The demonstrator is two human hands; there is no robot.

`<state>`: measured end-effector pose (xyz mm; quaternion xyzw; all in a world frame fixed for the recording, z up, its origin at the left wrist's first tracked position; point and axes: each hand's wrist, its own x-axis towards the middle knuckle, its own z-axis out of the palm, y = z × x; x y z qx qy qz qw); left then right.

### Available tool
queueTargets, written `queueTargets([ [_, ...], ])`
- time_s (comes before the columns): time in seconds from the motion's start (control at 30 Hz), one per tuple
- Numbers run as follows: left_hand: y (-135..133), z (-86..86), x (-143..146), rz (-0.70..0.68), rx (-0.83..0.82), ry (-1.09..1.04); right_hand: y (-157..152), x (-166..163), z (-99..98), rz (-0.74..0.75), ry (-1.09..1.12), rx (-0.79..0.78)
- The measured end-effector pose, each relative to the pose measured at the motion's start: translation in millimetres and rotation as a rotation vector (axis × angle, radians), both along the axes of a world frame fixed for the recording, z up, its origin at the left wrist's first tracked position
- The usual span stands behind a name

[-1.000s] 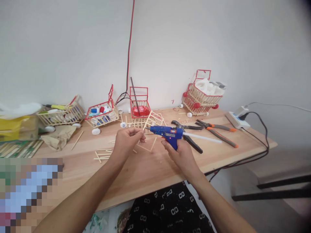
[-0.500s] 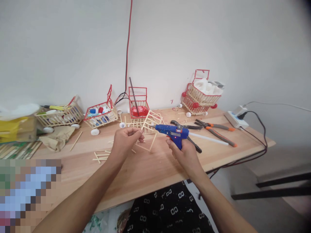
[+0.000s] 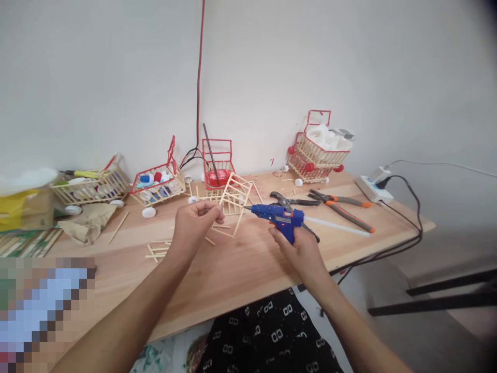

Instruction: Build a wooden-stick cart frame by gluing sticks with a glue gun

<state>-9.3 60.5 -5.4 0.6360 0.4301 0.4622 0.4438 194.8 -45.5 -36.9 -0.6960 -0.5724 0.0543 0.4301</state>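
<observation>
Between the fingertips of my left hand [image 3: 196, 223] is a small frame of thin wooden sticks [image 3: 237, 192], held tilted above the table. My right hand [image 3: 298, 247] is wrapped round the grip of a blue hot glue gun [image 3: 277, 215]. A small red light glows on its side, and a long white glue stick [image 3: 337, 226] juts from its back. The gun's nozzle points left, close to the stick frame; whether it touches is too fine to tell. Loose wooden sticks [image 3: 157, 250] lie on the table left of my left hand.
Small stick carts with red trim stand along the wall: one with bottle caps [image 3: 157, 186], one with a red paint dish [image 3: 218, 178], one with white material [image 3: 320, 155]. Pliers [image 3: 345, 210] and a power strip [image 3: 373, 189] lie right. Crumpled brown paper [image 3: 87, 223] lies left.
The glue gun has shifted slightly right and down, its nozzle now farther from my left fingertips. My left hand and the stick frame have moved a little left. The whole view has shifted slightly.
</observation>
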Motion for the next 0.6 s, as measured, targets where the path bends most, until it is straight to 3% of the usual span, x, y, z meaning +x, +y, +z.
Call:
queueTargets([
  [0.6,-0.8,0.1,0.5,0.002,0.004,0.009,1.3,-0.1,-1.1,0.010,-0.014,0.012],
])
